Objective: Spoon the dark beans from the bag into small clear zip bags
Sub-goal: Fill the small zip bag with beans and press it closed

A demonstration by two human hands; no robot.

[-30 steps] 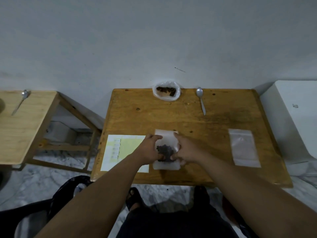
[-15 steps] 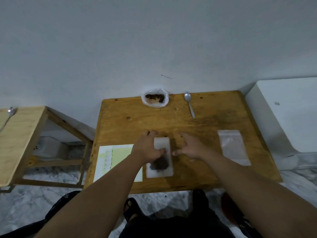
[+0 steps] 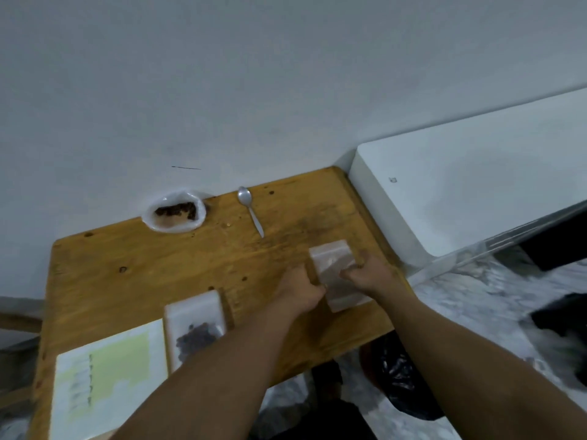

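Observation:
An open clear bag of dark beans sits at the table's far edge by the wall, with a metal spoon lying to its right. A small zip bag with dark beans inside lies flat near the front edge, partly under my left forearm. Over at the right side of the table lies an empty clear zip bag. My left hand grips its left edge and my right hand grips its right edge, fingers curled over the plastic.
A wooden table stands against a pale wall. A white and yellow paper sheet lies at its front left corner. A white appliance stands close on the right, and a black plastic bag lies on the marble floor.
Both hands left the filled zip bag and moved right to the empty zip bag, which they now hold by its edges. The camera view swung right and tilted.

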